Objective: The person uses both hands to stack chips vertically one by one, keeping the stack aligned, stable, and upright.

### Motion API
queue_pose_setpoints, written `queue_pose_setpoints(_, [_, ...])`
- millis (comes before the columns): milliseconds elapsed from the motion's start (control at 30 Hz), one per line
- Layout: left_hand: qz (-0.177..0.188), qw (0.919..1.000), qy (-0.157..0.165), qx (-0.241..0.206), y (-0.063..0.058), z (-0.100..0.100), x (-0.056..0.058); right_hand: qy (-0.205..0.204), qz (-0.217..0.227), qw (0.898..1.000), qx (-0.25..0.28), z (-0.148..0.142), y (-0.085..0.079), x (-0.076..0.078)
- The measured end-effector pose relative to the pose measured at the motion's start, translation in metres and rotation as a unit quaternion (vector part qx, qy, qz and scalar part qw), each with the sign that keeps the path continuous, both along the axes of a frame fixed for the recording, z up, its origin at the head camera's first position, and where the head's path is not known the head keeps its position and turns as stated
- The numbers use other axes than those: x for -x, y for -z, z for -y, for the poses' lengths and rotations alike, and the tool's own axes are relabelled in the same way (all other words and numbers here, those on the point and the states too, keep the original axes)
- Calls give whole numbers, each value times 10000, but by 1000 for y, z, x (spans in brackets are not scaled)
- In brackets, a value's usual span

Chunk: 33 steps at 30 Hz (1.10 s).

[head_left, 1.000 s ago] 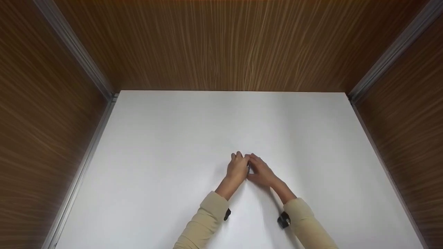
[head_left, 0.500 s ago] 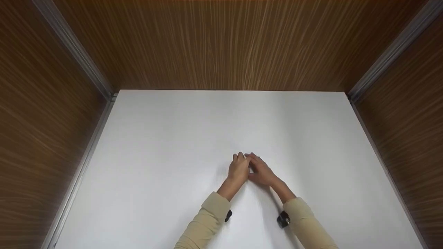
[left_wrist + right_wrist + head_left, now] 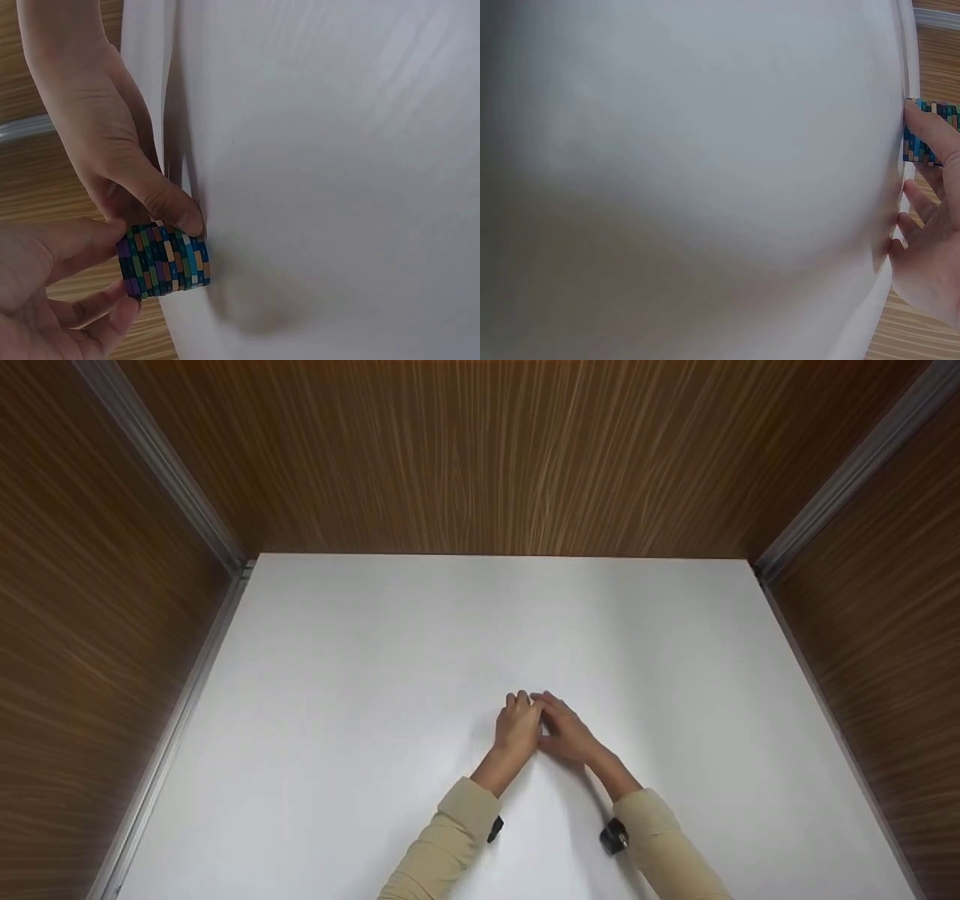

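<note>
A stack of poker chips (image 3: 166, 260) with purple, green, blue and orange edge blocks stands on the white surface in the left wrist view. My left hand (image 3: 517, 729) grips the purple top end, thumb and fingers on opposite sides. Lower down, the thumb of my right hand (image 3: 566, 735) lies against the chips near the surface, with its fingers reaching around behind. Part of the same chip stack (image 3: 917, 148) appears at the right wrist view's edge, where several right fingertips touch the surface. In the head view both hands meet and cover the stack.
The white tabletop (image 3: 360, 660) spreads out around both hands. Brown wood-grain panels (image 3: 480, 457) rise at the back and both sides, with grey metal rails (image 3: 161, 457) at the corners. A black wrist camera (image 3: 614, 837) hangs below the right sleeve.
My left hand has shifted slightly right and closer over the chips. The dark sliver of stack visible between the hands earlier is now covered. The right hand has barely moved.
</note>
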State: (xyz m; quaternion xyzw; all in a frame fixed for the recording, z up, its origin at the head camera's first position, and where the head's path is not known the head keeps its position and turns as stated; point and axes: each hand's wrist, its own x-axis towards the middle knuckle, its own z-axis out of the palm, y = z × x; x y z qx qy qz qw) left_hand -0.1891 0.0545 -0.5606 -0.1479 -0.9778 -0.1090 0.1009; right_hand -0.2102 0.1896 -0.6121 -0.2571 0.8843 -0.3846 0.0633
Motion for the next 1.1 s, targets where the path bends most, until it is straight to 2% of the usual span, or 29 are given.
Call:
queue_pose_setpoints(133, [353,9993,67,-44,-1,3,-1,27,103,9999,-99,0,0,0])
queue_pose_setpoints(267, [953,9944,66,-453,-1,10,0,-19,46,9997,-220,1,1,-1])
queue_pose_setpoints(367, [1118,9910,11,-739,2,17,2,23,-95,9997,-233,1,3,-1])
queue_pose_setpoints(567, [1183,9884,-67,-949,9,33,4,128,-261,9995,-98,2,4,-1])
queue_pose_setpoints(700, [1036,9907,109,-878,16,40,5,151,-276,9995,-20,2,4,-2])
queue_pose_setpoints(900, [1337,9879,271,-740,27,46,6,116,-261,9996,43,3,7,-2])
queue_pose_setpoints(1000, [1317,9862,237,-976,32,46,7,61,-190,9998,84,2,6,-2])
queue_pose_setpoints(1100, [1292,9828,189,-1304,35,46,7,83,106,9997,197,0,5,-2])
